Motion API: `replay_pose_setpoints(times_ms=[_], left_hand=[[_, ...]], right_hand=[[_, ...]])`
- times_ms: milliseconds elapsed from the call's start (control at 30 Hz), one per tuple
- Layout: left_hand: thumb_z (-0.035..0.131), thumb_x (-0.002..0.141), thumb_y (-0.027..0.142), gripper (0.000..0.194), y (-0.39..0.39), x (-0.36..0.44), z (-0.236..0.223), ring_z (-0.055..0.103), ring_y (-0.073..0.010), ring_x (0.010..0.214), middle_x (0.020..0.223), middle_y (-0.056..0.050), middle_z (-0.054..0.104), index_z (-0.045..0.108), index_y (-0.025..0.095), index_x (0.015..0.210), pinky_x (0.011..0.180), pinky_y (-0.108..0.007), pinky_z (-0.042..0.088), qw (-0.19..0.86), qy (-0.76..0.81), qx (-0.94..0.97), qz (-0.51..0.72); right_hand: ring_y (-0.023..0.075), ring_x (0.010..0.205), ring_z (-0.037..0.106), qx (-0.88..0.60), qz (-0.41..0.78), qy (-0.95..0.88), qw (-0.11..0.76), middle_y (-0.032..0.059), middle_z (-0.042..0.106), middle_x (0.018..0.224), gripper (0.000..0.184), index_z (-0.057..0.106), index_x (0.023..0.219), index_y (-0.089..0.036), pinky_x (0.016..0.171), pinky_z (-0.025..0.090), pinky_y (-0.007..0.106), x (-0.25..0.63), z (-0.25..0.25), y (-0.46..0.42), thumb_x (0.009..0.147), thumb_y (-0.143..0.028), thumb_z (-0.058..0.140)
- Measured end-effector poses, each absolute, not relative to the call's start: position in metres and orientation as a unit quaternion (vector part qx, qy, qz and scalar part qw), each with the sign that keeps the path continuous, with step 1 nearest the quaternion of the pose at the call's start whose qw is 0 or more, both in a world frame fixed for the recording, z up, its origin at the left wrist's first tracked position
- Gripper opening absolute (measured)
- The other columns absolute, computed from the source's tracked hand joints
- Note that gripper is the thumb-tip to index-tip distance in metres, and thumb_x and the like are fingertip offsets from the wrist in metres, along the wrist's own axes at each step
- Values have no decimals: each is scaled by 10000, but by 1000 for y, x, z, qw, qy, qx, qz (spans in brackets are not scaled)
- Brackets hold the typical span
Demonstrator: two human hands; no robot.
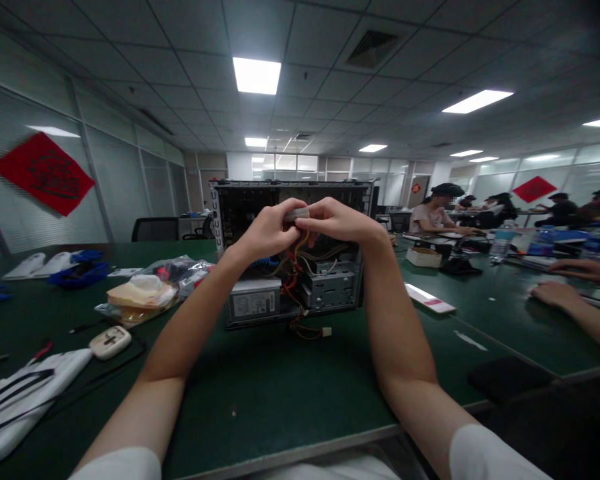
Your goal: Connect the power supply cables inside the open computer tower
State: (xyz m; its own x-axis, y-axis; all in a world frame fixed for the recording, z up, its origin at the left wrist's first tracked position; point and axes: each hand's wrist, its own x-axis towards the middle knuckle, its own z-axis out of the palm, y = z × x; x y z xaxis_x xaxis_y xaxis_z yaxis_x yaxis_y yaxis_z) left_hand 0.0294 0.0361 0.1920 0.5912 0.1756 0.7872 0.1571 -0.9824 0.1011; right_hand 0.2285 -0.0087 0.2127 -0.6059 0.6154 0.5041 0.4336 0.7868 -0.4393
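An open computer case [290, 320] stands on the green table [280, 393], its inside facing me. In front of its upper middle, my left hand [265, 232] and my right hand [336, 220] meet, both with fingers closed on a pale multi-pin power connector [296, 214]. Yellow, red and orange wires [294, 257] run down from it into the case. Below my left hand sits the silver power supply [254, 301] with its label. A metal drive cage [333, 288] is at the lower right of the case. One loose white plug [327, 331] hangs over the case's lower edge.
On the left lie plastic bags with tissues [143, 293], a small cream box [110, 341] with a cable, and a white power strip [30, 393]. A white and pink card [429, 298] lies at right. Another person's hand [555, 293] rests on the right, near water bottles [503, 241].
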Motion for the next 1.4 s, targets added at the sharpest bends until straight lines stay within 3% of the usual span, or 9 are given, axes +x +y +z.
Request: replay_pose_setpoints(times_ms=[233,367,633,867,1200,1400], left_hand=[[555,798,135,536,32,22,198,627,-160,842,1115,-87,696,578,104,1333,724,-240,493,28,58,921,384],[575,814,166,550,32,15,200,640,-183,905,1157,-96,692,570,103,1360,773,-261,512,55,59,929,360],[635,794,211,582,30,9,205,592,-132,727,993,-66,710,587,71,1357,617,-212,462,134,80,930,332],[681,773,236,543,38,10,205,655,-178,846,1040,-83,726,642,83,1292,716,-257,528,209,60,918,331],[735,762,182,523,41,14,204,665,-142,710,943,-79,756,668,82,1270,615,-223,529,260,32,889,374],[740,776,181,526,46,10,205,624,-123,606,801,-40,736,662,93,1288,540,-210,495,233,35,901,365]], right_hand=[[129,678,659,-291,172,-873,351,41,725,761,427,750,894,-126,611,516,224,236,213,-10,864,-550,708],[122,640,640,-305,165,-871,348,40,717,722,425,763,859,-120,582,501,215,234,214,-9,851,-544,727],[107,622,623,-286,203,-873,340,40,711,739,433,756,909,-100,579,513,210,229,212,-6,860,-529,727],[100,619,620,-282,202,-874,341,38,710,746,419,753,917,-103,570,507,200,228,212,-6,866,-518,726],[107,616,633,-299,172,-869,355,39,714,744,459,754,894,-117,566,487,203,233,213,-8,870,-572,696],[116,624,638,-284,197,-869,354,40,713,750,459,753,898,-115,581,503,215,233,211,-6,849,-570,719]])
